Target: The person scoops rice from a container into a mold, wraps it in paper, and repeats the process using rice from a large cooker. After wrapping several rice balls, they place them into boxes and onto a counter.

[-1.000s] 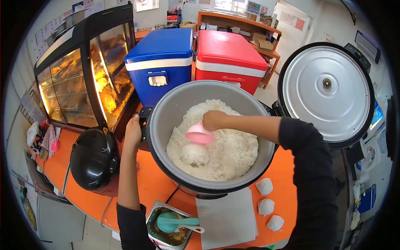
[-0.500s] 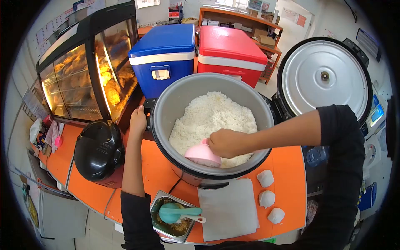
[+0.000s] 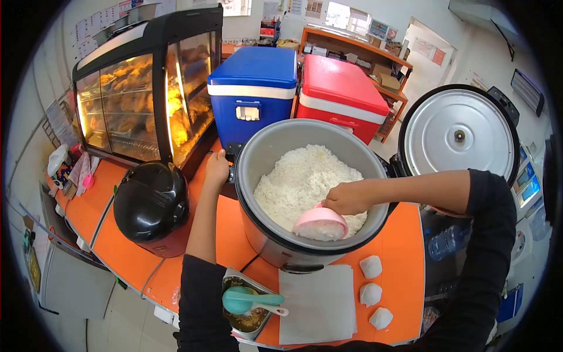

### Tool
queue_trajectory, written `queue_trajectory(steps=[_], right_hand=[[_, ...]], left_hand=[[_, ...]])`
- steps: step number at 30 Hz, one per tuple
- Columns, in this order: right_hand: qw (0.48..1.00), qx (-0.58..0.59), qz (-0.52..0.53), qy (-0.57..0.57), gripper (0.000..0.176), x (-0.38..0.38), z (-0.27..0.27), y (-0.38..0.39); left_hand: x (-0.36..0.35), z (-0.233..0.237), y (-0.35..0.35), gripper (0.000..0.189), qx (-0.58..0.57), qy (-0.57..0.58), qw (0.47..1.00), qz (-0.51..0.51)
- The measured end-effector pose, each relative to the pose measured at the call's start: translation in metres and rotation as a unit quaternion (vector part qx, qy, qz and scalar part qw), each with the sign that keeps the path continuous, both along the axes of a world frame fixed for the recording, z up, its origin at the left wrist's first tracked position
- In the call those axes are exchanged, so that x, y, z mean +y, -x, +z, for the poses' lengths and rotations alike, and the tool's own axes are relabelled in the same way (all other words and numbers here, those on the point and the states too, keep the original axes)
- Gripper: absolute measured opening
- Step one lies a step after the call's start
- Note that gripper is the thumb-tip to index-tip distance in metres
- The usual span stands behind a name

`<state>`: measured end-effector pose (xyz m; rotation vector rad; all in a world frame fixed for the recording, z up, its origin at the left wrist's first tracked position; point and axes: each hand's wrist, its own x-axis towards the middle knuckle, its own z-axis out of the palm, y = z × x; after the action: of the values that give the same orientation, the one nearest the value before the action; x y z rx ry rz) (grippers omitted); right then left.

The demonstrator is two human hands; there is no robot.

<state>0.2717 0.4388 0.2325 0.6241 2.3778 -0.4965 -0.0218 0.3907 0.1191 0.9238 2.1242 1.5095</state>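
Note:
A large rice cooker (image 3: pixel 234 193) stands open on the orange table, with white cooked rice (image 3: pixel 299 176) heaped in its grey inner pot. My left hand (image 3: pixel 217 168) is closed around the black side handle (image 3: pixel 233 154). Inside the pot, my right hand (image 3: pixel 347 198) grips a pink cup (image 3: pixel 316 218) by its handle end. The cup is tilted near the front wall, and rice shows in its mouth. In front of the cooker lies a stack of white paper sheets (image 3: pixel 316 305). Three small white wrapped bundles (image 3: pixel 370 294) sit right of the paper.
A metal tray (image 3: pixel 261 336) holds a teal ladle (image 3: pixel 237 301). To the left are a black-lidded cooker (image 3: pixel 151 199) and a lit glass cabinet of fried food (image 3: pixel 126 105). Blue (image 3: pixel 252 108) and red (image 3: pixel 340 94) coolers stand behind. The raised lid (image 3: pixel 460 135) is at right.
The view has shifted, so the scene sits lower and mostly further right. The pink cup has turned and now shows rice in its mouth. My left hand stays on the handle.

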Motion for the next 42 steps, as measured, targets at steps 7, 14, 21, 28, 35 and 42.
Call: queue_trajectory(steps=[7,14,21,28,35,42], right_hand=[[0.957,-0.176,-0.071,0.219,0.027,0.055,0.034,-0.016],[0.901,-0.057,-0.233,0.362,0.027,-0.005,0.033,-0.105],[0.732,0.083,-0.443,0.511,0.01,-0.151,-0.194,-0.201],[0.903,0.338,-0.235,-0.123,0.035,-0.165,-0.309,-0.211],[0.911,0.278,-0.289,-0.1,0.035,-0.243,-0.303,-0.183],[0.906,0.404,-0.127,-0.016,0.032,-0.169,-0.167,-0.196]], left_hand=[[-0.041,0.043,-0.039,0.04,0.158,0.048,0.981,0.1],[-0.212,0.046,-0.183,0.037,0.363,-0.275,0.89,-0.003],[-0.285,-0.162,-0.316,0.061,0.181,0.044,0.951,-0.247],[-0.29,-0.201,-0.32,0.112,0.233,0.167,0.912,-0.292],[-0.29,-0.203,-0.319,0.117,0.214,0.183,0.911,-0.303],[-0.313,-0.206,-0.285,0.091,0.212,0.075,0.926,-0.303]])
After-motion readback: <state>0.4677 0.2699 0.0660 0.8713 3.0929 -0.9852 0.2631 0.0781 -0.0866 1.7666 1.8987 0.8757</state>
